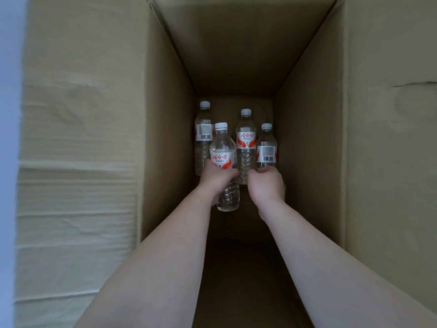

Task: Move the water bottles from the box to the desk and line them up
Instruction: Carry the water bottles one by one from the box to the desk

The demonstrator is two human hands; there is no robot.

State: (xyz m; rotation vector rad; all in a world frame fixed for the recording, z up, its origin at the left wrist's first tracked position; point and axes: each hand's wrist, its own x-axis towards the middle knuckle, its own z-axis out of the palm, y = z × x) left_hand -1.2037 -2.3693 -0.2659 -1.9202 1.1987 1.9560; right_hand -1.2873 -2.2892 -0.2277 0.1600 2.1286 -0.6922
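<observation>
A view from the head looked straight down into a tall, deep brown cardboard box (165, 143), its flaps spread open to either side. Two bare forearms reached down from the lower edge toward four clear plastic water bottles with white caps and red-and-white labels, all gathered at the far end of the box floor. The left hand (216, 177) was curled around the front-left bottle (223, 157), gripping it below the label, and this bottle appeared raised nearer the camera than the others, its base showing beneath the hand. The right hand (267, 183) was curled around the lower part of the front-right bottle (266, 150), whose label showed a barcode. Between the two hands stood the middle bottle (246, 143), with red characters on its label. The back-left bottle (203, 133) stood against the left wall of the box, partly hidden behind the held one. A pale strip of wall (9, 114) ran down the far left edge.
</observation>
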